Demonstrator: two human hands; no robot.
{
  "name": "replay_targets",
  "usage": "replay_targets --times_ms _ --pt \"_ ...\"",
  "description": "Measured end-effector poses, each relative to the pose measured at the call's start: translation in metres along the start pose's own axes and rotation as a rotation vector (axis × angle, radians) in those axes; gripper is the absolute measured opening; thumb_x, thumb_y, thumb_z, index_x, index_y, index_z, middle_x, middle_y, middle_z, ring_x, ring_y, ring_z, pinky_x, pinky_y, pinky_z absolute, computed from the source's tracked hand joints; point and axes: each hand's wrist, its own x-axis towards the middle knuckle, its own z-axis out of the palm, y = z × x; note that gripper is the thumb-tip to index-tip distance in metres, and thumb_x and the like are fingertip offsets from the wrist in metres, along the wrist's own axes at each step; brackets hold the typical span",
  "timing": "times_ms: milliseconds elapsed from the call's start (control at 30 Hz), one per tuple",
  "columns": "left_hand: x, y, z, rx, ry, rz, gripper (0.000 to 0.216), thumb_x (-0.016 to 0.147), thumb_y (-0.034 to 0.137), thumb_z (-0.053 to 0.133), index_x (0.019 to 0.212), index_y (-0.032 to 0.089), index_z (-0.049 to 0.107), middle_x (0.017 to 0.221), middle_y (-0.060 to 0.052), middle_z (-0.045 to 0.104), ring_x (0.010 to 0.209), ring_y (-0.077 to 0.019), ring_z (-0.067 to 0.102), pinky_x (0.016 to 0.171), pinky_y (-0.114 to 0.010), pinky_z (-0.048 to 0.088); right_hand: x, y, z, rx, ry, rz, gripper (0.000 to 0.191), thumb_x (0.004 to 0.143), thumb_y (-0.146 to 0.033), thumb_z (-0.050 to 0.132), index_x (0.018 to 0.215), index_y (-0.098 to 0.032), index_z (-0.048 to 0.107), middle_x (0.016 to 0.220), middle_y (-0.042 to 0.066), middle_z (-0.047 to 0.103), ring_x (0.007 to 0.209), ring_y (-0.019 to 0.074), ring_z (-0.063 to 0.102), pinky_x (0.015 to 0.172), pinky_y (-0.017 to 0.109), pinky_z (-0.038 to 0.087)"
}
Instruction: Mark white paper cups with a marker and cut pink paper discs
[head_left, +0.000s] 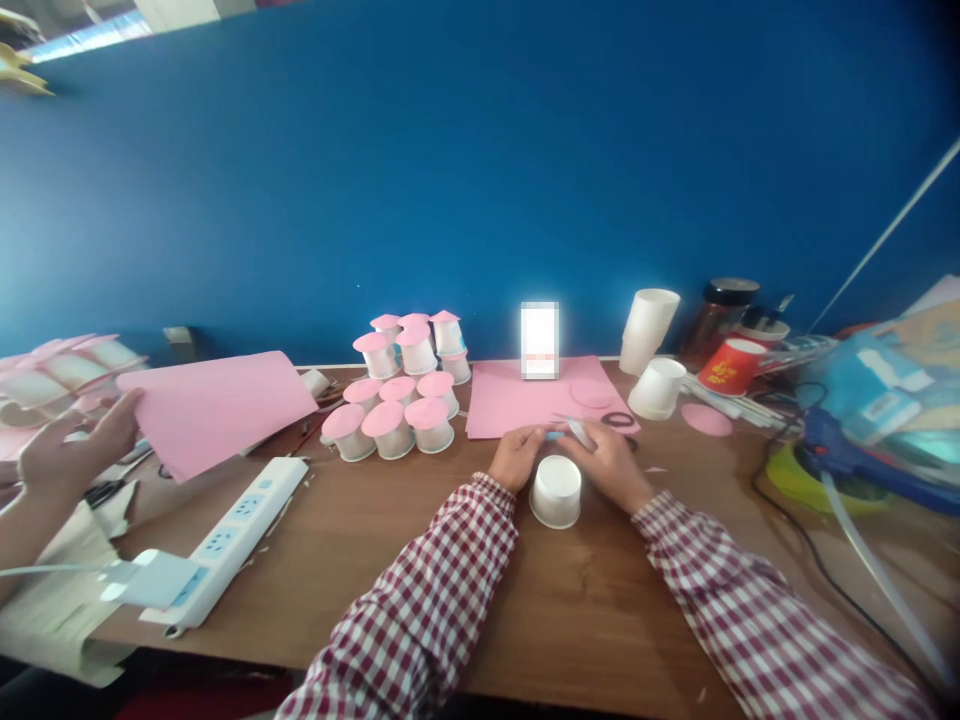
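My left hand point(517, 458) is closed in a pinch at one end of a small light-blue piece point(555, 436). My right hand point(611, 465) meets it from the other side, its fingers closed round a slim whitish object point(579, 432) whose kind I cannot make out. Just below both hands an upside-down white paper cup point(556, 492) stands on the table. Scissors with dark handles point(619, 420) lie past my right fingers, partly on pink paper point(502, 395).
Pink-topped cups point(390, 425) stand left of centre. White cups point(656, 388) and a red cup point(731, 367) are at right, near a blue glue gun point(847, 455). A power strip point(232, 540) lies left. Another person's hand point(64, 450) holds a pink sheet point(225, 410).
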Motion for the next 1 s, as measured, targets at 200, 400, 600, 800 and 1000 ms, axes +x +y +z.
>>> replay_targets --times_ms 200,400,600,800,1000 --pt "0.003 -0.002 0.001 -0.008 0.138 -0.029 0.038 0.076 0.044 0.058 0.096 0.012 0.068 0.086 -0.01 0.069 0.069 -0.0139 0.062 0.067 -0.028 0.05 0.005 0.014 -0.031 -0.145 0.19 0.073 0.031 0.084 -0.041 0.05 0.095 -0.016 0.063 0.088 0.008 0.067 0.078 0.0196 0.061 0.072 0.031 0.048" --pt "-0.001 0.008 0.003 0.104 0.134 -0.057 0.041 0.075 0.049 0.057 0.08 0.011 0.071 0.063 -0.005 0.065 0.059 -0.0124 0.057 0.058 -0.024 0.045 0.003 0.038 -0.084 -0.519 0.507 0.155 0.031 0.081 -0.037 0.05 0.098 -0.014 0.062 0.085 0.01 0.065 0.072 0.021 0.058 0.072 0.032 0.045" --pt "-0.001 0.009 0.003 -0.001 0.136 -0.089 0.051 0.079 0.055 0.049 0.082 0.009 0.07 0.064 -0.009 0.066 0.058 -0.014 0.06 0.059 -0.026 0.047 -0.008 0.058 -0.11 -0.678 0.433 0.305 0.028 0.075 -0.032 0.051 0.096 -0.019 0.065 0.085 0.008 0.065 0.065 0.019 0.057 0.063 0.03 0.042" --pt "0.001 0.004 0.002 -0.055 0.126 -0.107 0.054 0.078 0.058 0.049 0.084 0.008 0.069 0.069 -0.011 0.067 0.06 -0.0145 0.061 0.059 -0.026 0.047 -0.011 0.072 -0.109 -0.869 0.129 0.311 0.023 0.076 -0.036 0.051 0.088 -0.021 0.063 0.088 0.008 0.065 0.077 0.0227 0.058 0.056 0.028 0.035" --pt "-0.001 0.004 0.001 -0.098 0.088 -0.033 0.062 0.08 0.062 0.04 0.098 0.008 0.064 0.086 -0.014 0.066 0.066 -0.0147 0.06 0.064 -0.029 0.048 -0.009 0.075 -0.104 -0.947 0.219 0.261 0.024 0.079 -0.037 0.05 0.085 -0.017 0.062 0.085 0.009 0.064 0.075 0.0228 0.057 0.054 0.028 0.033"
